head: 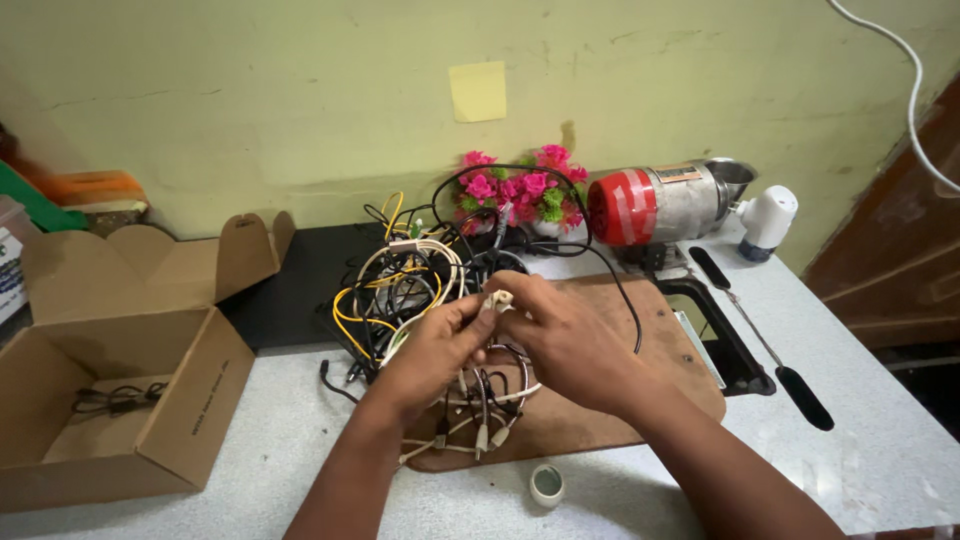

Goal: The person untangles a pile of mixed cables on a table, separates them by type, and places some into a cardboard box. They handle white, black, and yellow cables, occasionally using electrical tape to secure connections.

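**Both hands on a white plug above the cable tangle**

Nearest you, a small tape roll [546, 484] lies on the desk [300, 440], just in front of your arms. Your left hand [430, 352] and right hand [562, 340] meet over a brown board [668, 360]; both pinch closed on a white plug [498, 298] and its cable, held up between the fingertips. Under and behind your hands lies the tangle [405, 290] of black, white and yellow cables, partly on the board, partly on a black mat [290, 290]. To your left an open box [120, 400] holds one coiled black cable [115, 398]. To the right a long black-handled tool [765, 340] lies on the desk. Farther back, by the wall, stand pink flowers [520, 190], a metal cylinder with a red end [660, 205] and a white bottle [768, 222].
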